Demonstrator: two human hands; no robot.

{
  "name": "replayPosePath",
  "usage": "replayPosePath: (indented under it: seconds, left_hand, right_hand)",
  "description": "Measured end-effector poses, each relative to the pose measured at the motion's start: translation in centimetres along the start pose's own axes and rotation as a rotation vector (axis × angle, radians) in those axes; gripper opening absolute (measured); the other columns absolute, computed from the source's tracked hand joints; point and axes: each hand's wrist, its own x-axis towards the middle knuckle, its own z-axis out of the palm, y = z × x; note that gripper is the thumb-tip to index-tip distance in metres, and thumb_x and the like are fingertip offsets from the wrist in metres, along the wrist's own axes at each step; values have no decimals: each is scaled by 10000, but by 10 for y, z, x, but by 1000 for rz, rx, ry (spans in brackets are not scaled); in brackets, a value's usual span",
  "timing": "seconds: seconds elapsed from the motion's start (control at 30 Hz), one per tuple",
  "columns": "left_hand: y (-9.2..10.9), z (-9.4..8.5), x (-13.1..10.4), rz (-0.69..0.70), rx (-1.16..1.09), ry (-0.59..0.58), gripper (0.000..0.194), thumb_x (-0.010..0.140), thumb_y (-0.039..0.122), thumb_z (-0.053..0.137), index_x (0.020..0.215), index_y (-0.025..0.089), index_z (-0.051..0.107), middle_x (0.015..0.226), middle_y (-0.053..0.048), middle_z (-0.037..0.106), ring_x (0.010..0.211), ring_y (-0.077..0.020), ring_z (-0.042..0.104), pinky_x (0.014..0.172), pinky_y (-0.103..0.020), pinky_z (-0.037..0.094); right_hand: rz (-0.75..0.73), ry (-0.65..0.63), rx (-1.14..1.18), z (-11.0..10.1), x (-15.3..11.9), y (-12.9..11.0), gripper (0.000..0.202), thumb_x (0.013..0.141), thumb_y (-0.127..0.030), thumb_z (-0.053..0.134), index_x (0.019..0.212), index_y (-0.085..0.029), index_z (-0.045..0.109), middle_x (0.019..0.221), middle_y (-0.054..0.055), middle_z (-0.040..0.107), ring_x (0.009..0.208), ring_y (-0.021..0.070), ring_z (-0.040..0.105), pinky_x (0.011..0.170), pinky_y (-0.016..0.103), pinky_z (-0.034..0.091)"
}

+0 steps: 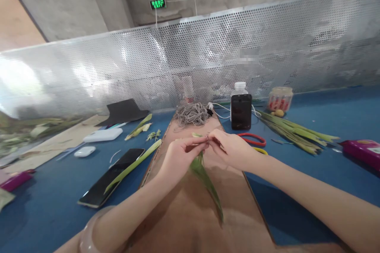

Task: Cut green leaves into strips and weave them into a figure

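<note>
Both of my hands meet over the middle of a brown wooden board [190, 213]. My left hand [185, 153] pinches with thumb and forefinger close to a green leaf [208, 178], which hangs below the fingers with its tip pointing toward me. My right hand [227, 148] is closed in a pinch against the left fingertips. Whatever lies between the right fingertips is too small to make out. A tangled heap of grey cord [192, 114] rests on the board's far end, beyond my hands.
Left on the blue tabletop lie a black phone [113, 178] under a long green leaf strip [133, 166], and a white case [84, 151]. Right are red-handled scissors [252, 139], a bundle of green stalks [297, 132], an upright black phone [241, 111] and a jar [280, 99].
</note>
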Motion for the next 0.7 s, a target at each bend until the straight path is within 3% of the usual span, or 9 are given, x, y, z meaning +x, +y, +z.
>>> replayPosePath:
  seconds: [0.27,0.5,0.7]
  left_hand:
    - [0,1,0,-57,-152,-23,238,747,240,569,950,155,662,1017,-51,669,927,-198,621,850,-328,495]
    - [-1,-2,0,-30,-81,-25,234,747,226,565,950,168,664,1027,-42,666,963,-208,601,868,-333,482]
    - [-1,-2,0,-108,-353,-17,223,739,170,572,942,128,656,980,-60,683,918,-186,622,858,-302,486]
  right_hand:
    - [32,79,49,-2,-3,-6,59,813,-150,378,821,-174,431,642,-16,499,465,88,399,470,213,223]
    - [2,38,123,-3,-5,-8,74,778,-157,410,845,-169,438,587,-41,430,463,86,346,472,213,228]
    - [-59,-35,264,-1,-6,-12,75,727,-121,450,783,-169,461,685,-14,484,541,86,397,506,203,276]
